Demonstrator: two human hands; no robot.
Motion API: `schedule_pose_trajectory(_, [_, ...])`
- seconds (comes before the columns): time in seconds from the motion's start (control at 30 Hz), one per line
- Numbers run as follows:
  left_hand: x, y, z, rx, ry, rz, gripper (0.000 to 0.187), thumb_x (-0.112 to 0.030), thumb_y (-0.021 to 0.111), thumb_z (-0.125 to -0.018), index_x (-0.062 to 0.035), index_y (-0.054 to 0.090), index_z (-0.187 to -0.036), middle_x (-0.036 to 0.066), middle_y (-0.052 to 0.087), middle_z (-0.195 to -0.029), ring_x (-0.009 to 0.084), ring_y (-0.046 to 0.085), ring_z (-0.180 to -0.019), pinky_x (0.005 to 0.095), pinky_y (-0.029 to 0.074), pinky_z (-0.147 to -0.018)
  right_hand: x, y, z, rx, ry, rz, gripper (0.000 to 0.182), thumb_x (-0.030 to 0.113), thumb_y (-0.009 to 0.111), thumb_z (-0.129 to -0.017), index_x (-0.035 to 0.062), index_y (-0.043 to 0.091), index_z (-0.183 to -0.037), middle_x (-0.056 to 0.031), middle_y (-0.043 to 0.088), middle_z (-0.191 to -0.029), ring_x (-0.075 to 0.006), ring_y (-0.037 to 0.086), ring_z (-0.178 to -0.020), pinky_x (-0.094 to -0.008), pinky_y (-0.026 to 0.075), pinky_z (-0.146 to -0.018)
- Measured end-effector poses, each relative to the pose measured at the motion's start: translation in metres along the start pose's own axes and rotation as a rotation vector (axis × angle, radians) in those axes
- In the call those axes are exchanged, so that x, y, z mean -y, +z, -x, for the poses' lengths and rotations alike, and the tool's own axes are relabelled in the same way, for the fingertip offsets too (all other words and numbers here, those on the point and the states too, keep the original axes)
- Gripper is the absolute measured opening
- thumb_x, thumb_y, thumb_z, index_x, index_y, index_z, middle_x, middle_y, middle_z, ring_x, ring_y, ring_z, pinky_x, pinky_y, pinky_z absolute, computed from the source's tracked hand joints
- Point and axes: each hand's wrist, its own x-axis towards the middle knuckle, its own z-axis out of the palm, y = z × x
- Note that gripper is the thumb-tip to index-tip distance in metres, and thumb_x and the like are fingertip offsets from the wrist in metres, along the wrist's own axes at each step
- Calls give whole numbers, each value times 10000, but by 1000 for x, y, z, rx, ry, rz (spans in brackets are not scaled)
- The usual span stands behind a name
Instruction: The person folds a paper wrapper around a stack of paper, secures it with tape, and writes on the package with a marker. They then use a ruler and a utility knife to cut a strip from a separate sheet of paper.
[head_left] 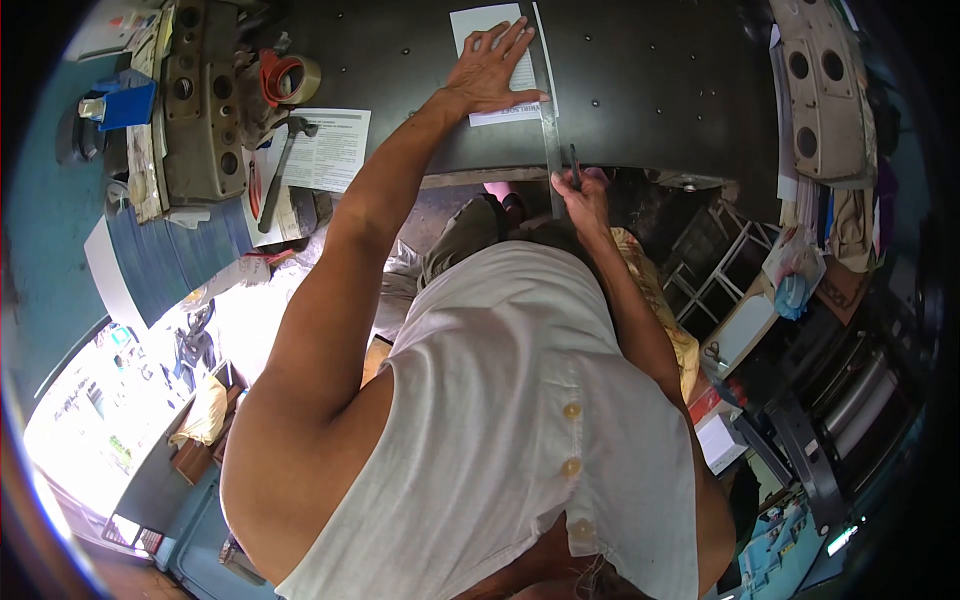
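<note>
My left hand (pixel 490 72) lies spread on a printed white sheet (pixel 503 112) on the dark table, its thumb reaching to a long metal ruler (pixel 551 140). The ruler runs along the sheet's right side and past the table's front edge. A narrow white paper strip (pixel 543 40) shows beside the ruler. Near that edge, my right hand (pixel 585 198) is closed around a thin dark tool (pixel 574 165) pointing up, close to the ruler's lower end. What kind of tool it is cannot be made out.
Left on the table are a hammer (pixel 281 165), a printed sheet (pixel 340 150), a tape roll (pixel 297 80) and a metal frame with holes (pixel 205 130). A similar metal frame (pixel 822 95) stands at the right. A metal rack (pixel 715 260) is below the table.
</note>
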Motion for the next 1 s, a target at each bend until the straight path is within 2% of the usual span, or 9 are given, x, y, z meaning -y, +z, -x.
schedule_pose_trajectory(0.1, [0,1,0,20,-13,-23,1076,-828,486,-784,-104,245,-1543,96,203,-1611,287,242,-1453,514,197,-1164,7,-3,1,-9,-27,117,273,268,741,-851,33,634,-764,-28,491,-770,-146,476,-729,-317,377,-673])
schedule_pose_trajectory(0.2, [1,3,-1,27,-22,-27,1119,-860,453,-765,-84,239,-1542,85,198,-1614,267,207,-1466,501,172,-1170,6,-2,2,-40,-40,68,278,259,746,-844,24,624,-760,-35,485,-774,-146,478,-739,-322,373,-675])
schedule_pose_trajectory(0.3, [2,5,0,7,-18,-9,1142,-865,459,-756,-58,242,-1535,92,202,-1611,264,212,-1461,497,173,-1167,3,-1,2,-72,-103,120,309,291,722,-851,-4,638,-819,-74,574,-689,-164,504,-676,-337,435,-666])
schedule_pose_trajectory(0.5, [1,1,0,44,-15,-41,1188,-880,483,-724,-42,242,-1531,98,194,-1613,270,209,-1460,485,179,-1163,4,-1,2,-54,-98,44,304,295,732,-847,14,632,-788,-35,549,-672,-140,479,-664,-320,410,-646])
schedule_pose_trajectory(0.6, [1,-1,0,39,-6,-45,1205,-884,495,-709,-40,242,-1531,97,185,-1617,273,204,-1461,480,175,-1165,9,-4,4,-11,-45,45,307,292,743,-854,44,606,-735,-31,473,-837,-147,485,-782,-319,372,-692])
schedule_pose_trajectory(0.9, [1,0,0,26,-4,-13,1225,-890,508,-694,-36,243,-1532,98,187,-1619,274,201,-1464,475,176,-1169,4,-5,2,5,-28,33,308,305,743,-861,69,595,-729,0,450,-825,-111,457,-686,-307,353,-592])
schedule_pose_trajectory(1.0, [0,-3,0,54,-16,-34,1233,-893,511,-689,-34,241,-1531,102,190,-1617,277,203,-1463,482,185,-1169,2,-3,2,8,7,-87,262,247,733,-864,58,598,-741,46,477,-656,-82,411,-647,-275,340,-600])
